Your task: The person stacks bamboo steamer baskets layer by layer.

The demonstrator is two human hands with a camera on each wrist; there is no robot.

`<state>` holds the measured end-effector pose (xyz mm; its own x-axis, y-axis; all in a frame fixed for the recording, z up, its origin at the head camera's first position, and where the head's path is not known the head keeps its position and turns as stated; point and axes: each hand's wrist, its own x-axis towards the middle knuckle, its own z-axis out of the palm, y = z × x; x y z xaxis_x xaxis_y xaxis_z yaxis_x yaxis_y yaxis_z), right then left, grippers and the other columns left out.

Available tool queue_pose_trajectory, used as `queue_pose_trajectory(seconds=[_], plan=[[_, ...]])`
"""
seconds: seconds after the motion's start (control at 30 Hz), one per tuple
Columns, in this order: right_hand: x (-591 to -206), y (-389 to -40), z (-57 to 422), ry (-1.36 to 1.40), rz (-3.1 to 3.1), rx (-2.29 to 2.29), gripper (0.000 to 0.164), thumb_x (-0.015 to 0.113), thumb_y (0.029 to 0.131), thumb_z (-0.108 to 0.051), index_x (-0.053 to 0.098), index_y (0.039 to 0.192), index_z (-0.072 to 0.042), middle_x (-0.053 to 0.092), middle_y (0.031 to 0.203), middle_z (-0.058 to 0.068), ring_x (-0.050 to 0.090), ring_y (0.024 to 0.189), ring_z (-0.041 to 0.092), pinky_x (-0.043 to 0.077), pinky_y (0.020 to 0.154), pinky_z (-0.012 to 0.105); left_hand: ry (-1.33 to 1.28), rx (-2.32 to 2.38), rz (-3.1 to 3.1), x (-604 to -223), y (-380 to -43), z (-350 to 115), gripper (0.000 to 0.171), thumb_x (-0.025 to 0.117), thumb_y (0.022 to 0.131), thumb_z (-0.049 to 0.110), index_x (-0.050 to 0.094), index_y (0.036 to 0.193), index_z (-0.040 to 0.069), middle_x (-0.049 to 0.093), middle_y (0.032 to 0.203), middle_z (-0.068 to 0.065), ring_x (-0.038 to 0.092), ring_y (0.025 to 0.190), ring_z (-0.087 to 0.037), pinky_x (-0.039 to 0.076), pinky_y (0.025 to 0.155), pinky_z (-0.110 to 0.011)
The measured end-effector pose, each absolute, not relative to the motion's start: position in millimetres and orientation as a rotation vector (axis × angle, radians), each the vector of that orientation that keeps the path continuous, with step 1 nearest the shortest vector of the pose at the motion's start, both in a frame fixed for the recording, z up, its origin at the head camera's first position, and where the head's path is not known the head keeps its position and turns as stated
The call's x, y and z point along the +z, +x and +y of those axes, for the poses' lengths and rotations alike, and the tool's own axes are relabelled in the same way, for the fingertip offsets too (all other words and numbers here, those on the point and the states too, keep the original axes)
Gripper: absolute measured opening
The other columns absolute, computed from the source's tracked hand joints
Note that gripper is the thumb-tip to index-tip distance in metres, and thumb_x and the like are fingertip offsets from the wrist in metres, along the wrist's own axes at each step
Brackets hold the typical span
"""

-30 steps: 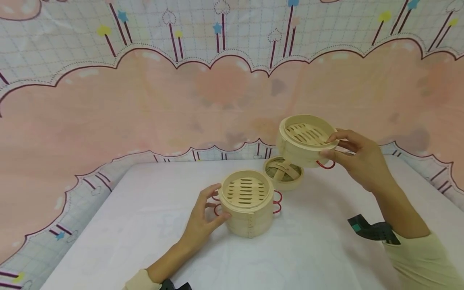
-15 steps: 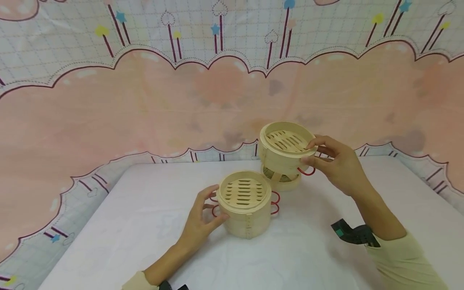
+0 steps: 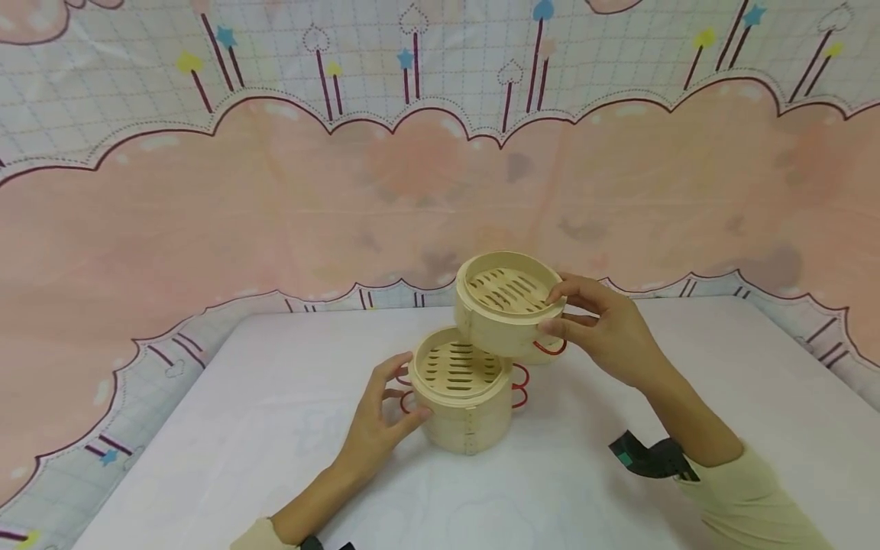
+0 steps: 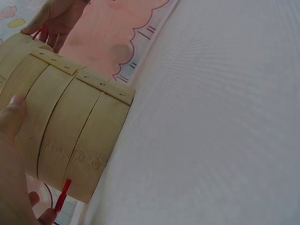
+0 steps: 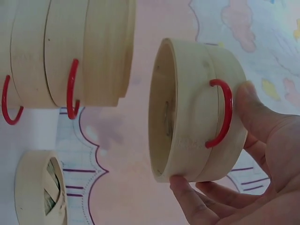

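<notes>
Underlying the set: one white table (image 3: pixel 275 466), spreading all round the steamer stack.
Steamer stack (image 3: pixel 467 429), pale wood, upright; landmark.
Steamer tier (image 3: pixel 500 334), slat-floored, raised above the stack's far right edge, apart from it. Judged light, stiff, not slippery; thin wall may crack if squeezed hard. Best hold: rim and wall together, beside the loop.
Lid (image 5: pixel 26 187), woven-topped, on the table behind the stack, towards its right.
Right hand (image 3: pixel 610 328): pinching the tier's right side.
Left hand (image 3: pixel 374 416): thumb and fingers bent round the stack's left side.
Red loops (image 3: pixel 525 373), paired each side of the stack; probably poor for lifting.
</notes>
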<state>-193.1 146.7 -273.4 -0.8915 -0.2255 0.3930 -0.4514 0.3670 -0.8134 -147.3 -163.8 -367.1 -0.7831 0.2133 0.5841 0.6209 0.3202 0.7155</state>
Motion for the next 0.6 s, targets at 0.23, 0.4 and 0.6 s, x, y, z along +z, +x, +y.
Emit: queue_pose_trajectory(seconds=[0.23,0.4,0.6], plan=[[-278.1,-192.1,137.2,0.609,-2.446,1.558,0.029,0.079,0.08,-0.022,0.062,0.101,-0.012,0.043,0.145,0.006,0.041,0.131,0.023,0.048,0.09,0.033,-0.728,-1.457,-2.225,-365.8,-146.2,-162.7,0.07,0.075,0.076,-0.004,0.039,0.137,-0.004,0.048,0.127,-0.018,0.047,0.11,-0.019,0.045,0.084,-0.049],[-281.1,-193.0,131.2,0.639,-2.421,1.631,0.03,0.08,0.078,-0.018,0.062,0.101,-0.01,0.044,0.142,0.008,0.052,0.12,0.027,0.05,0.087,0.029,-0.721,-1.453,-2.233,-364.2,-146.7,-161.5,0.071,0.075,0.076,-0.004,0.039,0.138,-0.003,0.049,0.128,-0.019,0.047,0.111,-0.02,0.045,0.084,-0.049],[-282.7,-194.3,125.5,0.702,-2.395,1.664,0.03,0.08,0.077,-0.012,0.062,0.1,-0.008,0.049,0.138,0.008,0.052,0.12,0.026,0.051,0.085,0.028,-0.719,-1.449,-2.235,-361.6,-147.6,-160.0,0.07,0.074,0.076,-0.004,0.039,0.137,-0.004,0.048,0.128,-0.02,0.047,0.11,-0.023,0.045,0.083,-0.05]])
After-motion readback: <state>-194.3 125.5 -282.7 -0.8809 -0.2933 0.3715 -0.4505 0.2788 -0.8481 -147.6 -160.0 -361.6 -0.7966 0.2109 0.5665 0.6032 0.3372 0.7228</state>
